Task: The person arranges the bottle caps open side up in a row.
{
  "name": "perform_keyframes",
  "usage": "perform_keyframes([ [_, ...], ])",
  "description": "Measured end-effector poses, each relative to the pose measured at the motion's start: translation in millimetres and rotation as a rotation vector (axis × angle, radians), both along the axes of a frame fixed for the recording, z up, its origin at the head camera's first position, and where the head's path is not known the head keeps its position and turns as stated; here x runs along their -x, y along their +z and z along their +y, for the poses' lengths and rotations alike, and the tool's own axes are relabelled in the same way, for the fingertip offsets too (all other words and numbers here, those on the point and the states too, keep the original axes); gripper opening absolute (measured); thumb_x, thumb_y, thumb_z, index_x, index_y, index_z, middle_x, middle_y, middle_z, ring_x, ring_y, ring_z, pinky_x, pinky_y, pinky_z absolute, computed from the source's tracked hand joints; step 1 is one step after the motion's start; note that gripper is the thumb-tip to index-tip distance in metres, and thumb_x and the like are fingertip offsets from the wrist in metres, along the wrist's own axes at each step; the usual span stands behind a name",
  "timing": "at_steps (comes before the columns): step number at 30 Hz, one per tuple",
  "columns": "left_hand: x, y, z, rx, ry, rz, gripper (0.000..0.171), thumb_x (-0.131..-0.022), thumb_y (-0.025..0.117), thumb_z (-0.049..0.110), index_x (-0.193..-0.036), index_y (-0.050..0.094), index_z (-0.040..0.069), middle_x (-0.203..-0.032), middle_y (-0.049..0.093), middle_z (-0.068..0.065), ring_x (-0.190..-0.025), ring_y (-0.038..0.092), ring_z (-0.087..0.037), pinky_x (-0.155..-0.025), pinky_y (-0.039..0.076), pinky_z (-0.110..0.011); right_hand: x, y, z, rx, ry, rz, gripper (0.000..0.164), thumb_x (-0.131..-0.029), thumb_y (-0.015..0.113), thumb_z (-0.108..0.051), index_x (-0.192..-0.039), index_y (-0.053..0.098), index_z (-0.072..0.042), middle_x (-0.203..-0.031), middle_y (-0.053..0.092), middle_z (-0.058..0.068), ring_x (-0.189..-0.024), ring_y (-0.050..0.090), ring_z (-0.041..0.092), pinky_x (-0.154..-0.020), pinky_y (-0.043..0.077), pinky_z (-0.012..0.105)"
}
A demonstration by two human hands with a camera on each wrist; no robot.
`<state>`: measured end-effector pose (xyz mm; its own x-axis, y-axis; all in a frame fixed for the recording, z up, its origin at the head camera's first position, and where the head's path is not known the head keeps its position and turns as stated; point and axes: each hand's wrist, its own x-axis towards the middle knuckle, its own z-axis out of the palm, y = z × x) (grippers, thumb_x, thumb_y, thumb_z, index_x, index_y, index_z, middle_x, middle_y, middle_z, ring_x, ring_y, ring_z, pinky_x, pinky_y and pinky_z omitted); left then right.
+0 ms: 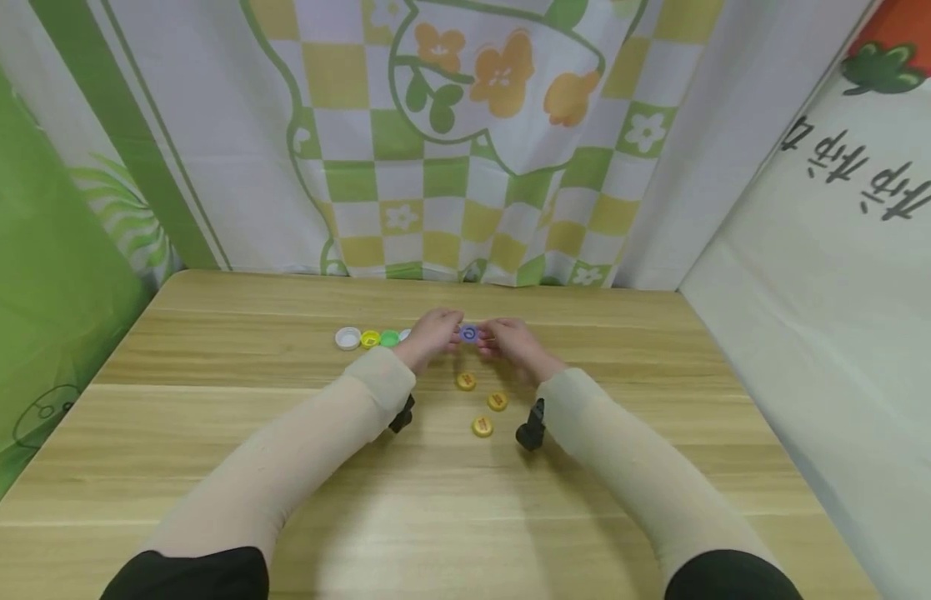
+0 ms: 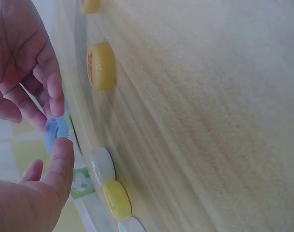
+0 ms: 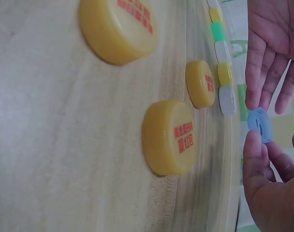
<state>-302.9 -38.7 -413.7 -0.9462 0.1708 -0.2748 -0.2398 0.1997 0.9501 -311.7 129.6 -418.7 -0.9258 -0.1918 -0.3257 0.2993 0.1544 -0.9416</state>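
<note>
A blue bottle cap [image 1: 468, 333] is held above the far part of the table between my two hands, with a dark curved mark on its face. My left hand [image 1: 435, 332] holds its left edge by the fingertips. On the opposite edge are the fingertips of my right hand [image 1: 512, 342]. In the right wrist view the blue cap [image 3: 260, 124] is off the tabletop, with fingertips at both edges. Beside my left hand a row of caps lies on the table, with a white cap [image 1: 348, 337], a yellow cap [image 1: 371, 339] and a green cap [image 1: 390, 338]; the left hand hides part of the row.
Three golden-yellow caps with red print, one nearest the hands [image 1: 466, 381], another to the right [image 1: 498, 401] and one closer to me [image 1: 483, 426], lie between my forearms. Behind the wooden table [image 1: 450, 517] hangs a patterned curtain [image 1: 473, 200].
</note>
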Motion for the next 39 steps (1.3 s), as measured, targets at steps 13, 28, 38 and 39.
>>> perform_keyframes([
  [13,7.6,0.2,-2.4,0.076,-0.048,0.010,0.050,-0.112,0.040,0.028,-0.149,0.043,-0.005,-0.139,0.053,-0.022,-0.128,0.054,-0.032,-0.106,0.049,-0.038,7.5,-6.8,-2.9,-0.073,0.052,-0.030,0.037,-0.107,0.047,-0.009,-0.133,0.055,0.015,-0.098,0.066,0.012,-0.079,0.064,0.012,-0.076,0.058,0.021],
  [28,26.1,4.4,-0.8,0.374,-0.258,0.160,0.061,-0.112,0.033,0.039,-0.158,0.035,-0.002,-0.163,0.036,-0.019,-0.150,0.031,-0.035,-0.123,0.025,-0.045,10.2,-9.6,-4.0,-0.084,0.068,-0.052,0.041,-0.108,0.044,-0.011,-0.139,0.049,0.016,-0.105,0.061,0.014,-0.088,0.064,0.017,-0.083,0.059,0.024],
  [38,32.5,-1.3,0.4,0.443,-0.310,0.232,0.061,-0.113,0.032,0.039,-0.156,0.036,-0.004,-0.160,0.038,-0.022,-0.148,0.035,-0.036,-0.122,0.029,-0.045,11.0,-10.6,-7.2,-0.154,0.059,-0.022,0.044,-0.107,0.044,-0.010,-0.142,0.046,0.016,-0.109,0.062,0.016,-0.093,0.065,0.020,-0.086,0.059,0.027],
  [39,32.4,-2.0,0.4,0.458,-0.322,0.245,0.061,-0.113,0.031,0.039,-0.155,0.037,-0.004,-0.159,0.040,-0.022,-0.146,0.039,-0.037,-0.120,0.032,-0.045,11.3,-11.3,-7.3,-0.161,0.060,-0.023,0.043,-0.107,0.044,-0.010,-0.141,0.048,0.016,-0.108,0.063,0.016,-0.092,0.065,0.020,-0.085,0.059,0.027],
])
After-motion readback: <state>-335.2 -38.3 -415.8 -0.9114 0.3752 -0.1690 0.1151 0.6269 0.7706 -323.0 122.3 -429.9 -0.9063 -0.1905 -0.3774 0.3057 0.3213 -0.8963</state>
